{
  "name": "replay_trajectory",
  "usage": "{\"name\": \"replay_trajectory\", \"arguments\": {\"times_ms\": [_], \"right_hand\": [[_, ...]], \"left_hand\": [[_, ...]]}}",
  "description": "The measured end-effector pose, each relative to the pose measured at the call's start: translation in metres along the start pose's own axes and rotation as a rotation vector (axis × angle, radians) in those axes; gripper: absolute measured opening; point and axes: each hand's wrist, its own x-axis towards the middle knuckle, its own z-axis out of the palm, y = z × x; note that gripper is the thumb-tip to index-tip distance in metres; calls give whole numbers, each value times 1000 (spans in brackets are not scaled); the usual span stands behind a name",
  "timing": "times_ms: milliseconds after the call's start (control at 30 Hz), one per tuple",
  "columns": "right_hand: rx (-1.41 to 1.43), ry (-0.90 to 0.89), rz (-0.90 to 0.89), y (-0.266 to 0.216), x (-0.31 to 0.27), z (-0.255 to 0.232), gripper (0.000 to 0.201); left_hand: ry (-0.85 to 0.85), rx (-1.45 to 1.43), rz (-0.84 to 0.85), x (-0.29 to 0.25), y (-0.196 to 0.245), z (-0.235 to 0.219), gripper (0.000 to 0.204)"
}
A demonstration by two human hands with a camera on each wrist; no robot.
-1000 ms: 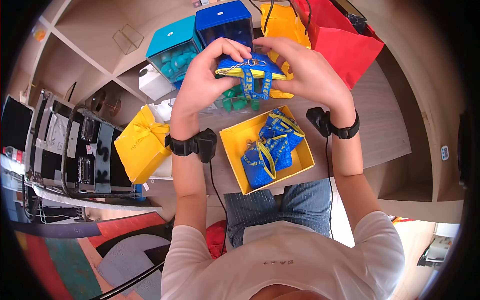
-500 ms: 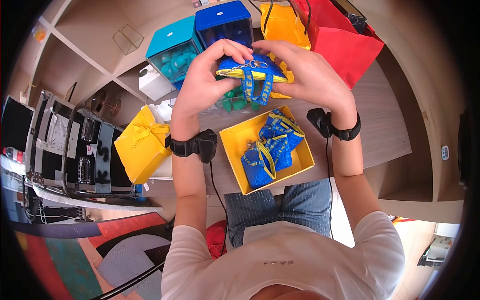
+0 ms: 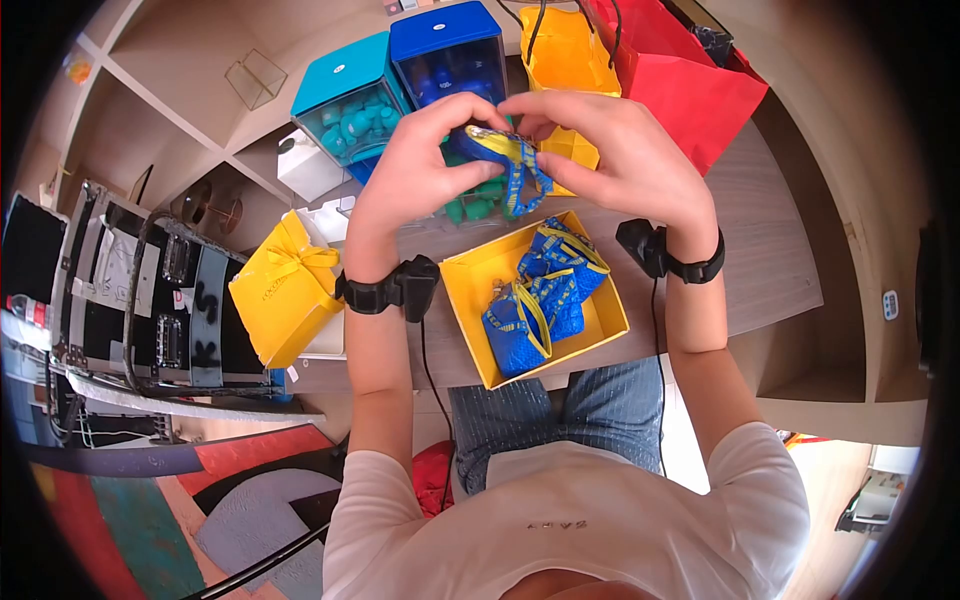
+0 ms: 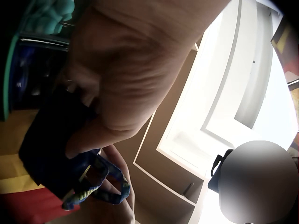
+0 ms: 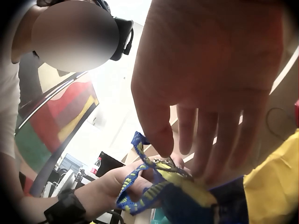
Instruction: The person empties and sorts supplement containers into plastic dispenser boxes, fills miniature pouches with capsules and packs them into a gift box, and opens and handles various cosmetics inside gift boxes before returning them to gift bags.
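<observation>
Well, starting at the left in the head view, a yellow gift box (image 3: 288, 290) with a bow sits tilted beside the table's edge, and a teal-lidded container (image 3: 340, 72) stands beyond it. Next comes the left hand (image 3: 412, 168), its bent fingers and thumb pinching one end of a small blue pouch (image 3: 478, 148). A container with a dark blue lid (image 3: 445, 30) stands behind that grip.

The pouch is held up between the two hands, above the table (image 3: 760, 240) and beyond the shallow yellow box (image 3: 606, 315). Its yellow zip edge (image 3: 500, 142) slants from upper left down to lower right, so the long axis runs obliquely across the view; the printed strap (image 3: 517, 185) loops down toward the person. (The far side of the pouch is hidden by fingers.) More blue pouches (image 3: 517, 338) lie inside the shallow box, with zips and straps showing.

Further right, a yellow paper bag (image 3: 565, 60) stands behind the right hand (image 3: 625, 150), whose fingers bend over the pouch and whose thumb presses beside the strap, pinching that end. Last, a red paper bag (image 3: 690, 105) stands well beyond the right wrist.
</observation>
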Motion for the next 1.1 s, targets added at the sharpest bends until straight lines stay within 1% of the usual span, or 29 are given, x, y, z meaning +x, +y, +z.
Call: {"name": "replay_trajectory", "arguments": {"times_ms": [133,167,233,267,333,367,433,467,533,567,633,667,767,833,933,1000,1033,1100], "right_hand": [[-20,13,-11,4,0,3,33],[-20,13,-11,5,0,4,33],[-65,64,-61,9,0,5,26],[-65,64,-60,11,1,6,26],[-66,120,-113,13,2,8,22],[-66,120,-113,12,2,8,22],[-63,128,-35,8,3,8,23],[-63,127,-35,8,3,7,23],[-33,64,-21,7,3,6,26],[-33,63,-21,5,3,4,26],[-54,-34,58,1,3,1,32],[-55,-35,57,0,3,1,32],[-96,-15,20,1,2,4,31],[-129,81,-72,5,2,10,27],[-156,115,-65,10,3,13,24],[-161,113,-36,10,3,12,22],[-166,110,-6,9,3,11,20],[-166,116,-8,9,3,10,18]], "left_hand": [[-20,37,-3,1,3,4,39],[-30,36,-19,1,3,4,39],[-40,35,-36,1,3,5,39],[-27,32,-21,1,2,5,39],[-15,29,-7,1,1,5,39],[-8,16,-10,0,0,4,39],[-2,4,-12,0,0,4,39],[-3,1,-17,1,1,4,38],[-3,-2,-23,0,2,5,38],[2,28,-21,0,2,5,38],[7,58,-18,0,2,6,39],[11,58,-39,0,1,6,39],[26,40,-60,-1,4,5,41],[35,21,-59,-1,5,5,42],[32,44,-58,-1,4,3,42],[-9,56,-85,-1,3,2,43],[-9,56,-85,-1,3,2,43],[24,9,-58,-1,1,4,40]]}}
